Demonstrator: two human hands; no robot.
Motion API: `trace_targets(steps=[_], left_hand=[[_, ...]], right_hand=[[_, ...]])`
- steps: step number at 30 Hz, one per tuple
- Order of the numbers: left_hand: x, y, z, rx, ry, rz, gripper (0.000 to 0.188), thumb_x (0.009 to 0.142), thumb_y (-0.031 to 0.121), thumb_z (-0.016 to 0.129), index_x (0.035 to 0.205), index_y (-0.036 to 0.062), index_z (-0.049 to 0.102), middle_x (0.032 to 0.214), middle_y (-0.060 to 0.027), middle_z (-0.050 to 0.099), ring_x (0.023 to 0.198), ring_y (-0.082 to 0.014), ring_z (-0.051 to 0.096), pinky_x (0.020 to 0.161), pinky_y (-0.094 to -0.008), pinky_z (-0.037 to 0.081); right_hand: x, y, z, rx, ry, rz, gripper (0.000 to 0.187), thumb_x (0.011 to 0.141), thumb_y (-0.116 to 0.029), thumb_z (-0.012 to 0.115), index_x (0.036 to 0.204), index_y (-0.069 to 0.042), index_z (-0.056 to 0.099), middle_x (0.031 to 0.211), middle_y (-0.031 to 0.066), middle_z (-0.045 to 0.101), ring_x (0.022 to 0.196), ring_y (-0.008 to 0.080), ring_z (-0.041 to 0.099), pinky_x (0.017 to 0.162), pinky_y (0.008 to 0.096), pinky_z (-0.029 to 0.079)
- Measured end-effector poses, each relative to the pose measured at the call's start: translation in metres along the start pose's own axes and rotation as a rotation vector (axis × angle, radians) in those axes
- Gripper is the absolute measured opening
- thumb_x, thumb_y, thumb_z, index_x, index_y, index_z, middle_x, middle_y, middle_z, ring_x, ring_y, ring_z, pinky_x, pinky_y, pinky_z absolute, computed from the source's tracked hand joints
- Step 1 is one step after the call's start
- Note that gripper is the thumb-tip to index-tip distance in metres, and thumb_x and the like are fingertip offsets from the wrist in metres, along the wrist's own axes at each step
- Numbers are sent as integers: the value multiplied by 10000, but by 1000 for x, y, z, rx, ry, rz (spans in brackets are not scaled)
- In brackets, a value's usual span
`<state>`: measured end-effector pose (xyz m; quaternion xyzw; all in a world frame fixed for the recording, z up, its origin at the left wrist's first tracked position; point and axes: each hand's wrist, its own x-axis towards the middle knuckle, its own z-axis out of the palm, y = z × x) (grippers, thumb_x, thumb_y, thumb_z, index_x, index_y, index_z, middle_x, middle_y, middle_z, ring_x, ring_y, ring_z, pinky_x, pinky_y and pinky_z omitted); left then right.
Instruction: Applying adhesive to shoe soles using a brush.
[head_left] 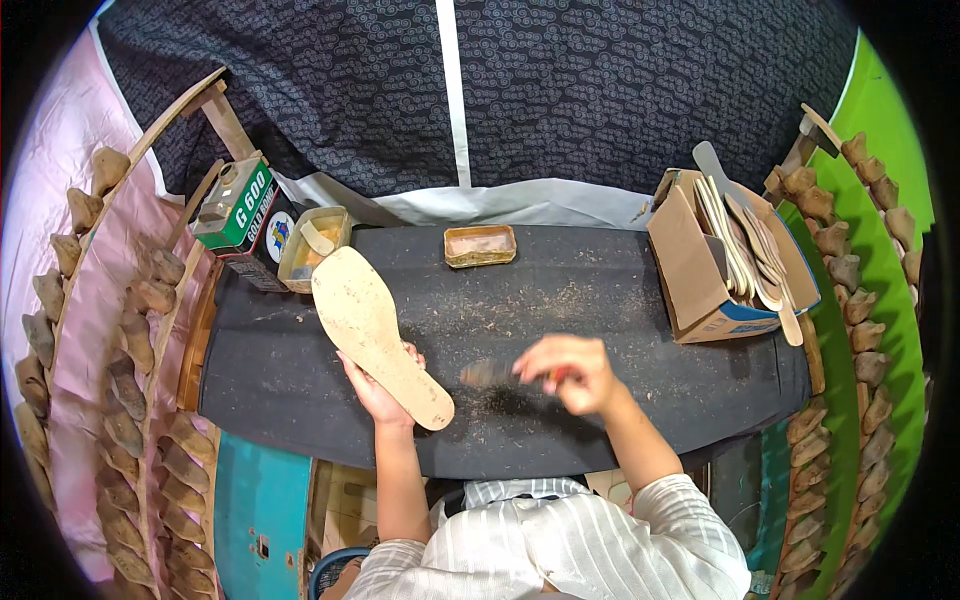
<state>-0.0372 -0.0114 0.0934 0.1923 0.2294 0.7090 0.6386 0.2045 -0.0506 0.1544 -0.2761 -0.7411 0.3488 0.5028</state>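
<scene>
A tan shoe insole [365, 310] is tilted over the left half of the dark table, toe end up and heel toward me. My left hand [377, 398] grips its narrower part from beneath, so most of the fingers are hidden behind it. To the right, apart from the insole, my right hand [583, 374] is closed around a small tool [486, 374]. Red shows at its handle, and its brownish far end points left. Motion smears that end, so its exact kind is unclear.
Crumbs dot the table cloth [590, 270]. A rectangular can [235, 225] and a tub [318, 240] stand far left, with a shallow dish [480, 246] at the back. An open carton [690, 270] at right holds several soles. Racks of shoe lasts [125, 390] flank both sides.
</scene>
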Motion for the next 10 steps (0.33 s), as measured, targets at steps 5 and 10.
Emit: trace_targets(steps=[5, 10], left_hand=[[-12, -7, -8, -31, 30, -32, 702, 894, 644, 217, 1182, 51, 460, 740, -117, 522, 631, -226, 512, 573, -349, 436], [-19, -14, -19, -59, 6, -98, 717, 873, 673, 242, 1176, 65, 471, 777, -107, 520, 649, -228, 510, 566, -372, 434]], right_hand=[[46, 49, -19, -324, 322, -60, 317, 707, 168, 434, 902, 3, 621, 947, 111, 629, 833, 174, 625, 689, 267, 529], [78, 114, -22, -408, 260, 1, 301, 753, 130, 522, 1008, -15, 589, 992, 127, 613, 871, 252, 638, 787, 286, 532]])
